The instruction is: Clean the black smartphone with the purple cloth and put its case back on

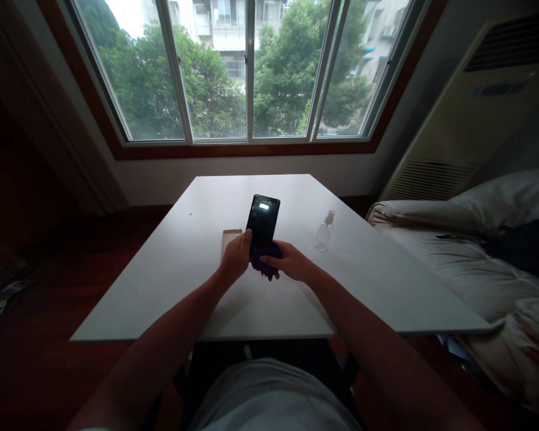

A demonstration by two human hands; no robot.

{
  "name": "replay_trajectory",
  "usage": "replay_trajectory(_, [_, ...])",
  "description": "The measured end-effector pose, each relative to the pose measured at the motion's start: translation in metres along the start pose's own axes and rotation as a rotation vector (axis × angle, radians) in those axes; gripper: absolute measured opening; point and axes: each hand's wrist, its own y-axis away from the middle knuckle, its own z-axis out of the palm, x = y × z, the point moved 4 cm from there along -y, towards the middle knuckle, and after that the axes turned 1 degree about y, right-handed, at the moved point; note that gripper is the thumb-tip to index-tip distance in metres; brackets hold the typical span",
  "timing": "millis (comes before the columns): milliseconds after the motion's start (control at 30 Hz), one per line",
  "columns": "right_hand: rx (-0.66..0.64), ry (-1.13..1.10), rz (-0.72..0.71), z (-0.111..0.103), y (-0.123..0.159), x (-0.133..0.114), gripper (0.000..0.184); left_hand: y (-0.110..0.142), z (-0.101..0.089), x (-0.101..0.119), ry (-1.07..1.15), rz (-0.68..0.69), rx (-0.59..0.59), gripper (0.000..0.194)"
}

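Note:
My left hand (237, 254) grips the left edge of a black smartphone (265, 221), its thumb lying along the side. The phone is held up above the table, tilted, with a bright reflection on its dark glass. My right hand (284, 261) is closed on a dark purple cloth (263, 256), which is bunched against the phone's lower end. Below and behind my left hand a gold-coloured phone or phone case (230, 237) lies on the table, partly covered by that hand. A clear spray bottle (324, 232) stands to the right of my right hand.
The white table (363, 287) reaches toward the window (249, 78). On the right is a light padded sofa (431, 257) with dark fabric on it, and an air conditioner (471, 102) behind. Cables (0, 302) lie on the floor at the left.

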Motion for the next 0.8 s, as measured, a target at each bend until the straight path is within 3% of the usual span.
replay_trajectory(100, [0.034,-0.012,0.0,0.002,-0.001,0.0,0.045,0.0,0.0,0.001,-0.006,0.014,0.018,0.056])
replay_trajectory(233, [0.177,-0.022,-0.02,0.003,-0.003,0.004,0.045,-0.002,0.002,-0.003,0.027,-0.002,0.037,0.057])
replay_trajectory(367, [0.366,-0.006,-0.063,-0.004,-0.004,0.003,0.045,-0.004,0.009,-0.011,0.097,-0.075,-0.046,0.061])
replay_trajectory(567, [0.633,0.02,-0.124,-0.029,-0.002,-0.001,0.045,-0.001,0.014,-0.012,-0.076,-0.125,-0.227,0.065])
replay_trajectory(700, [0.737,0.075,-0.147,-0.042,-0.003,0.006,0.043,0.0,0.014,-0.012,-0.144,-0.121,-0.282,0.062])
replay_trajectory(800, [0.765,0.105,-0.179,-0.048,-0.005,0.01,0.043,-0.003,0.015,-0.014,-0.081,-0.128,-0.252,0.052])
